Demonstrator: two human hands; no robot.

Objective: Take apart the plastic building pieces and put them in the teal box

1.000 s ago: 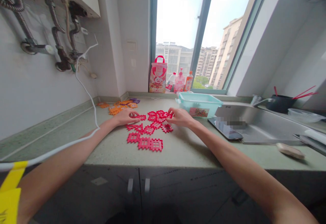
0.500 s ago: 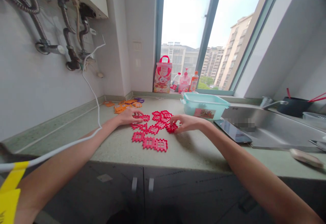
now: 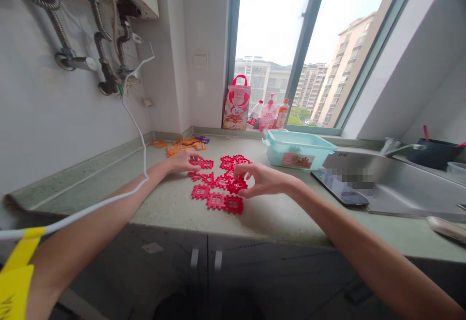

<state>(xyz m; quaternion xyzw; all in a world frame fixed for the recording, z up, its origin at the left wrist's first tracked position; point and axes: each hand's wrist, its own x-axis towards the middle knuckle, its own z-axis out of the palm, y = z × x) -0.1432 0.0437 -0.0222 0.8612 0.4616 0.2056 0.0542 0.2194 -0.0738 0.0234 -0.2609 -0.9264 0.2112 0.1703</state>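
My right hand (image 3: pixel 267 180) pinches a red interlocking building tile (image 3: pixel 237 186) between thumb and fingers, tilted above other tiles. To the left, my left hand (image 3: pixel 182 160) is low over the counter, its thumb and fingertips closed round a red building tile (image 3: pixel 194 162); another red tile (image 3: pixel 207 164) lies right beside it. Several red tiles with toothed edges and window-like cutouts lie between the hands. Nearer to me, three of them form a slanting row, among them one flat tile (image 3: pixel 216 201). Part of the red cluster is hidden behind my right fingers.
Orange tiles (image 3: pixel 174 149) and purple ones (image 3: pixel 202 140) lie at the back left. A turquoise tub (image 3: pixel 300 147) stands behind my right hand, with a phone (image 3: pixel 338 188) beside the sink (image 3: pixel 391 184). A white cable (image 3: pixel 140 138) hangs across my left arm. Bottles line the windowsill.
My right hand has moved slightly left and towards me with the red tile, which now sits just above the front row. My left hand stays near its tiles. The view has shifted slightly.
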